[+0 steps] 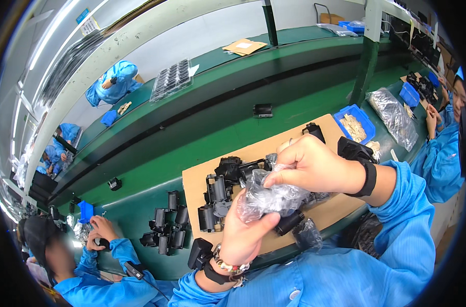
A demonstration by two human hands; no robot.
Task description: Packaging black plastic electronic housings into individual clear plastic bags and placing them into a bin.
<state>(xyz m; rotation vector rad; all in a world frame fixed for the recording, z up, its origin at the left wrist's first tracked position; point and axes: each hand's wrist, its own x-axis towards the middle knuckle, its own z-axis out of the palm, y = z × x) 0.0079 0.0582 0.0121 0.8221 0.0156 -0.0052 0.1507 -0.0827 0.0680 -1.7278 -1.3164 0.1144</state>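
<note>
Clear, crinkled plastic catches the light where a bag (271, 197) is bunched between the two hands, above the middle of a tan cardboard sheet (193, 179) on the green bench. The left hand (243, 230), on the near side, has its thumb and fingers closed around the bag's lower part; the right hand (310, 162), on the far right, pinches its upper edge between thumb and bent forefinger. Whether a part sits inside cannot be told through the folds. To handle it well, I would keep the left grip firm but light and let the right fingertips do the fine work, easing the film rather than tugging so it does not tear. Black parts (219, 189) lie on the sheet just left of the hands, so keeping the wrists raised should avoid knocking them.
</note>
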